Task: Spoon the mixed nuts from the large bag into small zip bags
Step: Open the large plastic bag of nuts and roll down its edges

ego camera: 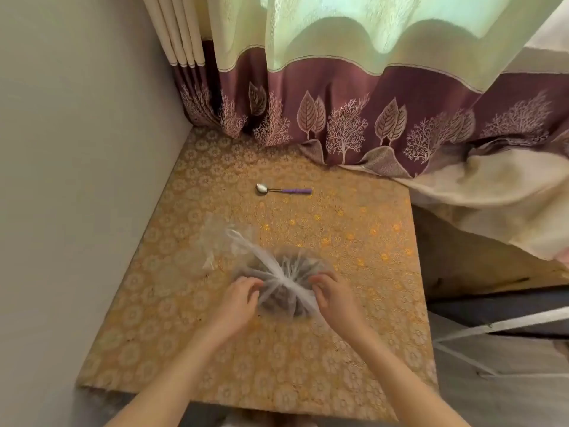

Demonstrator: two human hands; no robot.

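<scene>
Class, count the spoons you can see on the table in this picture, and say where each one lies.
1. The spoon lies on the table beyond the bag of nuts, near the curtain. None seems hidden.

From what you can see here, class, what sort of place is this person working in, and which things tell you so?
Probably a room in a home, not a workshop. A floral-patterned table sits in a wall corner, a leaf-printed curtain hangs behind it, and a household spoon lies near the bag of nuts.
</scene>
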